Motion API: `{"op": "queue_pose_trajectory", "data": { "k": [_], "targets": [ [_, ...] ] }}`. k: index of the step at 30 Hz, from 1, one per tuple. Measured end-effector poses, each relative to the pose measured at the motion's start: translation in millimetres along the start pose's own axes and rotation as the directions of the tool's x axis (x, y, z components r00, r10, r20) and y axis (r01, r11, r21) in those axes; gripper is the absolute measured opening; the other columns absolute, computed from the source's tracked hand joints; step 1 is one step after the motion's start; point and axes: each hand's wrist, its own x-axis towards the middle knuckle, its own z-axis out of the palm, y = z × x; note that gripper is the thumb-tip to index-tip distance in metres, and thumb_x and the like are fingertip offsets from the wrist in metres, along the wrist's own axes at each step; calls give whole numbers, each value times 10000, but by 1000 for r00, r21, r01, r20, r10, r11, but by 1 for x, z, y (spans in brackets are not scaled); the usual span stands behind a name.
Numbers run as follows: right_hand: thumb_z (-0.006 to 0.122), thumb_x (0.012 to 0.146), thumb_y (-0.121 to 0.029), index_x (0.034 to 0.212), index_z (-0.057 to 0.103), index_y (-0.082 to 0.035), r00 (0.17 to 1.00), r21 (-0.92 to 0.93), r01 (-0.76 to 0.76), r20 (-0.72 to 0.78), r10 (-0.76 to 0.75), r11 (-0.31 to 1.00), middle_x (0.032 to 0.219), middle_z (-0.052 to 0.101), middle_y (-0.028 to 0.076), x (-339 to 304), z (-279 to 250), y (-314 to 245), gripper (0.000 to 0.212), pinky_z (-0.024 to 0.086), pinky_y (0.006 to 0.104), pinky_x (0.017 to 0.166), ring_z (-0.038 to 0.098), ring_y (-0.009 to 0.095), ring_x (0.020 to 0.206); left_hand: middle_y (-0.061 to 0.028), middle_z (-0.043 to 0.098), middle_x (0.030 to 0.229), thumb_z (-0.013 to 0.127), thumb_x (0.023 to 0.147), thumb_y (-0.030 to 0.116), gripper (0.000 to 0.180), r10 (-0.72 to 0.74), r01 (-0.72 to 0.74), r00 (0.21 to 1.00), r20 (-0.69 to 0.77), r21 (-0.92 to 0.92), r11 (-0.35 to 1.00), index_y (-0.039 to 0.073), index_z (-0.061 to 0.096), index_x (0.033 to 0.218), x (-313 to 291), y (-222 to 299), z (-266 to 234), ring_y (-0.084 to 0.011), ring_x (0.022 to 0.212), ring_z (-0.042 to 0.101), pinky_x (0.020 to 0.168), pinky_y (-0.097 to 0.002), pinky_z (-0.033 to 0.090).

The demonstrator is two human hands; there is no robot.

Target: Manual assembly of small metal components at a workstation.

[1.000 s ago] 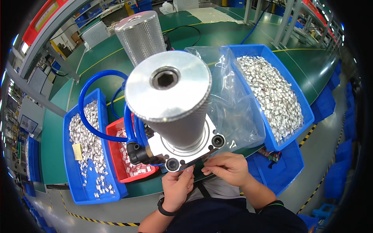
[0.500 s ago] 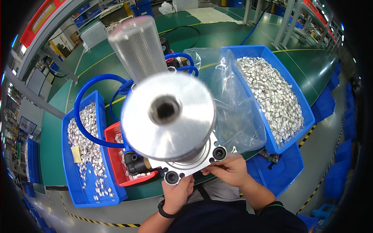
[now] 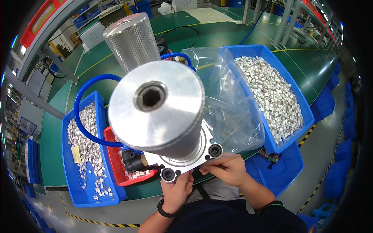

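Observation:
A silver pneumatic cylinder [image 3: 175, 101] with a round metal top and a square base plate with bolts fills the middle, hiding what is beneath it. Just under the plate's front edge is my left hand [image 3: 176, 194], its fingers curled, their tips partly covered. My right hand [image 3: 227, 169] is beside it on the right, thumb and fingers pinched together near the plate. Whatever the two hands hold is too small or too hidden to make out.
Blue bins of small white pieces stand at left [image 3: 72, 163] and right [image 3: 307, 112]; a red bin [image 3: 110, 155] sits beside the left one. A clear plastic bag [image 3: 237, 120], a blue air hose [image 3: 79, 105] and a knurled metal cylinder [image 3: 134, 42] surround the machine.
The silver cylinder and its plate have shifted up and left in the picture, and more of the cylinder's side shows. Both hands stay nearly in place, the right fingers slightly farther left.

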Motion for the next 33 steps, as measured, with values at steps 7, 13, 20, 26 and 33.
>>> {"op": "queue_pose_trajectory", "data": {
  "k": [7, 13, 20, 26, 33],
  "targets": [
    [739, 732, -9, 893, 715, -70, 975, -363, 224, 76, -211, 905, 784, 687, 59, -66, -62, -114, 174, 510, 256, 674, 662, 171, 726, -139, 582, 765, 368, 1015, 361, 457, -201, 226, 964, 176, -132, 965, -48, 572, 1037, -32, 25, 0, -97, 434, 373, 348, -218, 261],
    [779, 725, -168, 1006, 680, -72, 945, -729, 303, 145, -294, 614, 825, 583, 76, -71, -12, -94, 314, 461, 315, 642, 567, 238, 734, -193, 627, 853, 280, 1018, 405, 505, -237, 274, 916, 325, -73, 959, -26, 495, 1169, -45, 11, 11, -95, 434, 364, 351, -219, 260],
    [679, 784, -130, 899, 645, -17, 920, -610, 353, 364, -145, 710, 880, 596, 112, -49, 26, -58, 165, 474, 379, 782, 584, 289, 860, -88, 557, 767, 335, 997, 461, 546, -211, 165, 911, 353, 156, 974, 29, 359, 1329, -48, 9, 12, -85, 451, 391, 367, -206, 265],
    [632, 843, -111, 897, 630, -18, 922, -509, 345, 341, -183, 789, 906, 634, 112, -42, 30, -62, 107, 492, 372, 773, 615, 281, 872, -112, 587, 847, 346, 996, 465, 552, -264, 172, 896, 356, 270, 947, 30, 348, 1336, -46, 29, 3, -84, 462, 388, 373, -195, 241],
    [685, 822, -25, 947, 686, -1, 976, -305, 218, 92, -199, 927, 881, 674, 109, -37, 19, -50, 128, 515, 313, 655, 659, 223, 769, -180, 620, 923, 366, 1009, 351, 436, -236, 231, 925, 299, 51, 971, -37, 510, 1145, -32, 27, -15, -85, 477, 385, 374, -195, 267]
  ]
}}
